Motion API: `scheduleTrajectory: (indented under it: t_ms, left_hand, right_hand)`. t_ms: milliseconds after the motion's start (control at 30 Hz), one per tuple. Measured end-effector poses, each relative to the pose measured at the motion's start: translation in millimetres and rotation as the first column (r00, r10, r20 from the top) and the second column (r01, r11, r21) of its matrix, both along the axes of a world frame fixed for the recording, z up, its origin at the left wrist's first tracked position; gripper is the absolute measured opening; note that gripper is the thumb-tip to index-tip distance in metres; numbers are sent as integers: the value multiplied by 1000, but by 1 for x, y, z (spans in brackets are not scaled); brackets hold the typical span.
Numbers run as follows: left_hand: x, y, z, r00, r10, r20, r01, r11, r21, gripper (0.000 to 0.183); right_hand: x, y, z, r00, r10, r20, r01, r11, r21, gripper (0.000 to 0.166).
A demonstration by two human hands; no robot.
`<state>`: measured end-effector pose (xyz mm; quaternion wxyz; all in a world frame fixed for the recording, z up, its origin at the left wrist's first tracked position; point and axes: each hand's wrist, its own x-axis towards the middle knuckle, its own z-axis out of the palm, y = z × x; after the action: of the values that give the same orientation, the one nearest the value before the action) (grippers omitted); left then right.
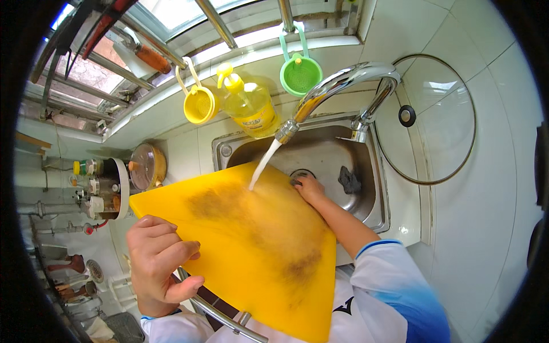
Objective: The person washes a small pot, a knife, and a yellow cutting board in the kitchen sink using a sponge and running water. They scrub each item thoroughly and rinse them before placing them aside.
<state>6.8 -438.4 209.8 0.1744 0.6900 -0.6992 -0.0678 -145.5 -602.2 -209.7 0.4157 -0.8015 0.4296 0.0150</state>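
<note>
A yellow plastic cutting board with dark stains slopes across the rim of a steel sink. Water from the chrome faucet runs onto its upper part. My left hand is at the board's left edge, fingers curled and thumb apart; whether it grips the edge is unclear. Down in the sink, beside the drain, my right hand has its fingers on a small dark object, too small to name. A crumpled dark grey cloth or scrubber lies to the right of that hand.
Behind the sink stands a yellow dish soap bottle. Yellow and green strainer cups hang nearby. A glass pot lid leans at the right. Jars on a round rack and a lidded pot are at the left.
</note>
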Motion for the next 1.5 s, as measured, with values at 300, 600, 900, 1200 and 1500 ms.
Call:
scheduleTrajectory:
  t_ms: [300, 600, 900, 1200, 1500]
  left_hand:
    - [2, 2, -5, 1000, 19, 10, -19, 999, -33, 50]
    - [10, -9, 1, 995, -99, 17, 100, 994, -37, 48]
    - [2, -50, 5, 979, -204, 17, 204, 979, -25, 42]
    - [-3, -110, 8, 962, -270, -23, 269, 962, -55, 21]
    - [-12, -123, 9, 970, -244, 16, 245, 969, -19, 26]
  right_hand:
    - [-45, 29, 157, 714, 190, 674, -409, 895, 181, 22]
    - [-47, -14, -15, 990, 129, 58, -131, 991, 26, 34]
    - [60, -29, 127, 574, -314, 756, -320, 764, 560, 26]
    - [30, -66, 164, 695, -154, 702, -243, 869, 431, 43]
    - [66, -45, 185, 341, 111, 933, -448, 892, 58, 21]
